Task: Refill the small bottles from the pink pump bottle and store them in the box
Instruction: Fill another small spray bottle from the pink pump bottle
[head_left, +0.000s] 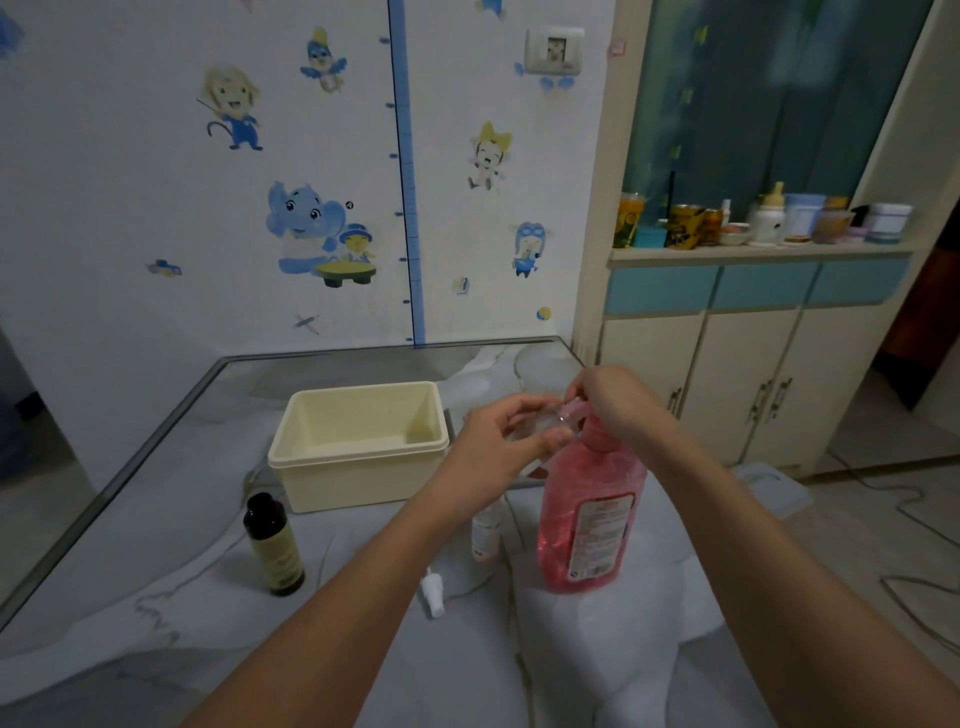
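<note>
The pink pump bottle (589, 512) stands upright on the table, right of centre. My right hand (618, 400) rests on top of its pump head. My left hand (498, 441) holds a small clear bottle (540, 428) under the pump's spout. The cream box (358, 444) sits open and empty to the left of my hands. A small white bottle (485, 535) stands beside the pink bottle, partly hidden by my left forearm. A white pump cap (432, 592) lies loose on the table in front of it.
A dark amber bottle (274, 545) with a black cap stands at the left, in front of the box. The table (156, 519) has a metal edge along its left and far sides. A cabinet (753, 364) with jars on its shelf stands to the right.
</note>
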